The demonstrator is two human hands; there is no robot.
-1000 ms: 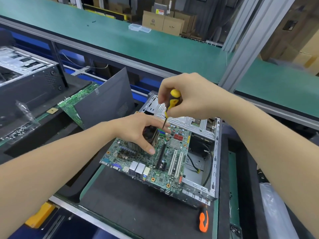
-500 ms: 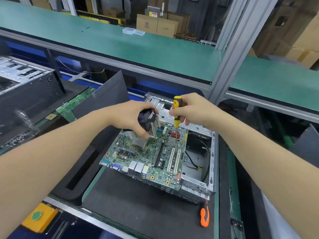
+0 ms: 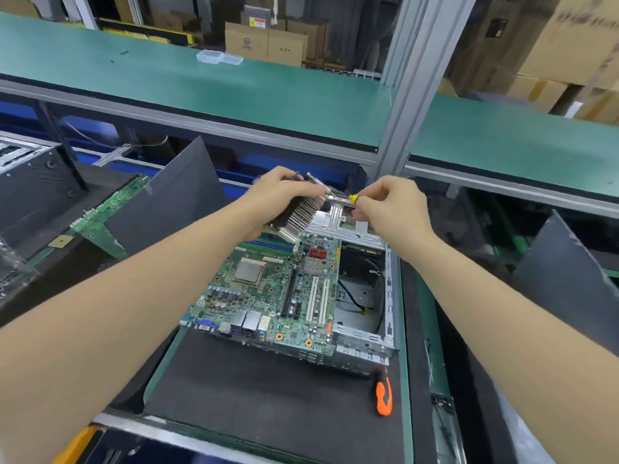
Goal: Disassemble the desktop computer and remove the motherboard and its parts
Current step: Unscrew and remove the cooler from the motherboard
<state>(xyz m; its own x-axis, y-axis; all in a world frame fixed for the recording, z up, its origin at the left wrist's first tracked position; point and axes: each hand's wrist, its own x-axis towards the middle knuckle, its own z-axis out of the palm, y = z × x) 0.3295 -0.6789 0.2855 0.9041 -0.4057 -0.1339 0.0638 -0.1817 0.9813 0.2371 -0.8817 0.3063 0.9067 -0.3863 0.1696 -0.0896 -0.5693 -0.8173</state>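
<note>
Table (image 3: pixel 268 396): it carries the open metal chassis (image 3: pixel 388 296) at frame centre. The motherboard (image 3: pixel 268 303) rests on the chassis, port edge toward the lower left, in the same place as a second ago.

Heatsink (image 3: pixel 301 216): a second ago it sat on the board. It is now lifted clear and held tilted at upper centre, above the board's far edge.

Left hand (image 3: pixel 278 192): its grip is clenched round the heatsink.

Right hand (image 3: pixel 392 205): its grip pinches the yellow-handled screwdriver (image 3: pixel 351 198). The tool no longer points down at the board and now lies near level, tip toward the heatsink.

Processor (image 3: pixel 248 271): now uncovered, left of board centre.

Assessment: the cooler stage appears complete. The processor and the board itself remain to be removed. An orange-handled tool (image 3: pixel 383 393) lies unused at lower right.
</note>
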